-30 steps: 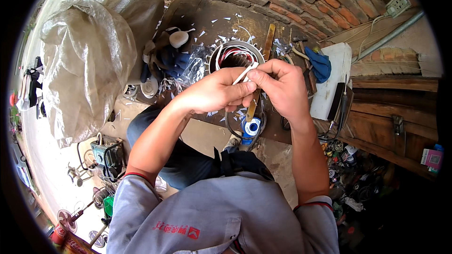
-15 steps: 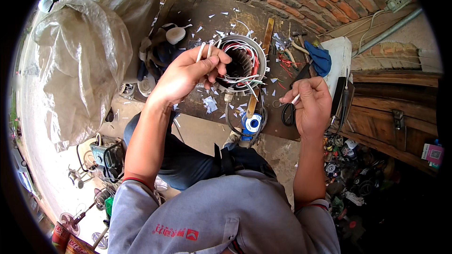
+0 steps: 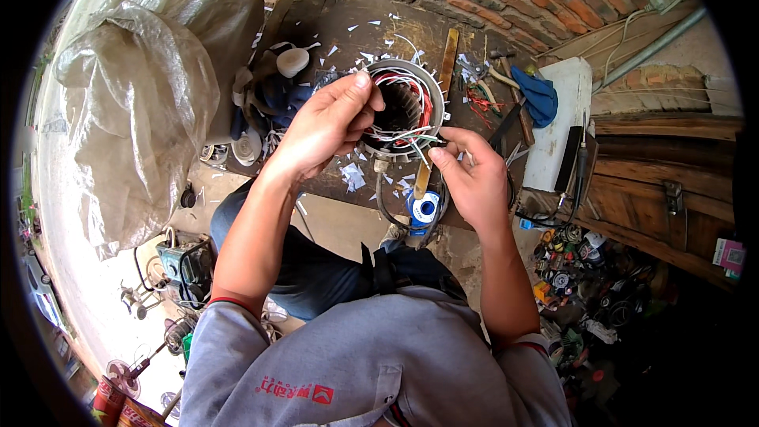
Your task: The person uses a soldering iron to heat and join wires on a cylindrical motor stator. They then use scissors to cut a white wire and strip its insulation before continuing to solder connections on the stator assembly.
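A motor stator (image 3: 436, 93), a round grey metal housing with red and white winding wires inside, lies on the brown worktable. My left hand (image 3: 332, 122) is closed at the stator's left rim, thumb and forefinger pinched together; what it holds is hidden by the fingers. My right hand (image 3: 478, 178) reaches to the stator's lower right side. Its thumb and forefinger close around the end of a lead wire (image 3: 423, 139) among the white and green leads there. A thick dark cable (image 3: 380, 194) leaves the stator's near side.
Beside the cable stands a blue-and-white spool (image 3: 427, 208). A flat wooden strip (image 3: 450, 59) runs under the stator, with white paper scraps (image 3: 353, 176) scattered around. A blue cloth (image 3: 535, 98) and red wire pieces (image 3: 480, 101) lie right. Large plastic sacks (image 3: 146, 103) stand left, a brick wall behind.
My right hand has moved left and forward from beside the scissors to the stator's leads. The white tubes that stuck out of my left hand, and the one in my right, no longer show.
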`<action>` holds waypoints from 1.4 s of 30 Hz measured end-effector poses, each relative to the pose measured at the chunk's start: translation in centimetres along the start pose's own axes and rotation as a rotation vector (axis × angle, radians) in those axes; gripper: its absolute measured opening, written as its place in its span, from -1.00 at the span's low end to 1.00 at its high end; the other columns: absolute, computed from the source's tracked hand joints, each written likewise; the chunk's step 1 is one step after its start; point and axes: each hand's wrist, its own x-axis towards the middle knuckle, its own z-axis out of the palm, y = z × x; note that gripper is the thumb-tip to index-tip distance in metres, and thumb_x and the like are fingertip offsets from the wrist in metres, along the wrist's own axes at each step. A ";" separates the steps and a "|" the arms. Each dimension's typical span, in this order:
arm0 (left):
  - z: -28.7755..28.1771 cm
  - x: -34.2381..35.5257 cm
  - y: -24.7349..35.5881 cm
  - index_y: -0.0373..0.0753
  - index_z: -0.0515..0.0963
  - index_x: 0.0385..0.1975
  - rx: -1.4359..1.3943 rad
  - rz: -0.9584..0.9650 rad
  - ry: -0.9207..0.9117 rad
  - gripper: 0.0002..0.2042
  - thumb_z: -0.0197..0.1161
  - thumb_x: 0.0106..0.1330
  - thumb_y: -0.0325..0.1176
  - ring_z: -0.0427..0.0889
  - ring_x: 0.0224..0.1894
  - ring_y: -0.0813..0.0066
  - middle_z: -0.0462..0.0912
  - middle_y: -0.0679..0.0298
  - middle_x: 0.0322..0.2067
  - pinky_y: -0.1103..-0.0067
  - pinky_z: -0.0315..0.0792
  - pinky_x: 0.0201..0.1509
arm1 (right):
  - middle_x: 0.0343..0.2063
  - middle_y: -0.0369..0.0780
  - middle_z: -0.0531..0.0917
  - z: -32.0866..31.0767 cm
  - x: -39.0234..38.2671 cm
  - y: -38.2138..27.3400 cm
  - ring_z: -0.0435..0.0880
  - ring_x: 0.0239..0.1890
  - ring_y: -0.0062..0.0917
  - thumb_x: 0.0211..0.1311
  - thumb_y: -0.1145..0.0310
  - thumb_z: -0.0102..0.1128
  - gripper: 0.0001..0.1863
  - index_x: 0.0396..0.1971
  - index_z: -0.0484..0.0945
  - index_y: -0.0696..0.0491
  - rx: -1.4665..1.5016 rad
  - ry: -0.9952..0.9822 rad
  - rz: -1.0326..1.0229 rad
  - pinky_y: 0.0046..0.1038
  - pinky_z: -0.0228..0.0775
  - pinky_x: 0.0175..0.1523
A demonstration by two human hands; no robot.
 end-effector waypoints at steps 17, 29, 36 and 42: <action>2.6 1.7 -0.6 -0.24 0.66 -0.22 1.303 0.461 -0.071 -0.80 0.37 0.21 -0.33 0.63 -0.25 0.11 0.64 0.16 -0.29 0.38 0.47 -0.19 | -0.46 -0.14 0.65 -0.4 1.9 -1.2 0.66 -0.46 -0.35 0.18 0.49 0.31 -0.93 -0.38 0.64 0.17 -0.129 -0.032 -0.164 -0.39 0.43 -0.34; 1.7 2.7 -1.1 -0.30 0.69 -0.22 0.962 0.179 -0.081 -0.82 0.41 0.20 -0.44 0.65 -0.31 0.54 0.73 0.26 -0.36 0.57 0.50 -0.17 | -0.40 -0.08 0.64 -0.6 1.9 -1.1 0.67 -0.38 -0.24 0.23 0.52 0.23 -0.87 -0.24 0.59 0.21 -0.136 -0.082 -0.241 -0.30 0.48 -0.25; 1.6 2.8 -0.8 -0.25 0.69 -0.19 1.022 0.194 -0.092 -0.81 0.39 0.21 -0.40 0.67 -0.30 0.50 0.73 0.24 -0.36 0.55 0.49 -0.18 | -0.34 -0.09 0.62 -2.2 1.4 -0.3 0.67 -0.26 -0.26 0.38 0.58 -0.02 -0.79 -0.06 0.51 0.25 -0.198 -0.075 -0.299 -0.34 0.49 -0.15; 1.7 2.6 -0.7 -0.25 0.67 -0.22 1.051 0.220 -0.099 -0.82 0.39 0.21 -0.38 0.67 -0.29 0.44 0.72 0.22 -0.34 0.51 0.48 -0.18 | -0.36 -0.12 0.59 -2.3 1.2 -0.5 0.59 -0.38 -0.33 0.40 0.53 0.04 -0.66 0.12 0.51 0.23 -0.234 -0.130 -0.245 -0.41 0.42 -0.23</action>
